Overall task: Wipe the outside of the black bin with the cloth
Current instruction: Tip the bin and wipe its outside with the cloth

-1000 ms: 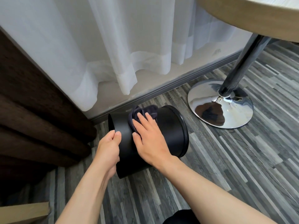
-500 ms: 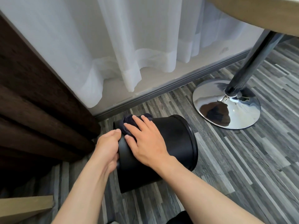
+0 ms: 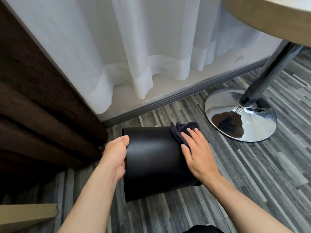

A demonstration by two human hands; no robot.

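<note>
The black bin lies on its side on the grey wood-pattern floor, its round wall facing up. My left hand grips its left end, thumb over the edge. My right hand lies flat on the bin's right end and presses a dark bunched cloth against the wall; the cloth sticks out beyond my fingertips. The bin's right rim is hidden under my right hand and wrist.
A chrome table base with a dark pole stands to the right of the bin, under a wooden round tabletop. White sheer curtains hang behind, and a dark brown curtain hangs at the left. A cardboard edge lies at the bottom left.
My right hand has slid the cloth from the bin's left part across to its right end. My left hand has stayed on the left end.
</note>
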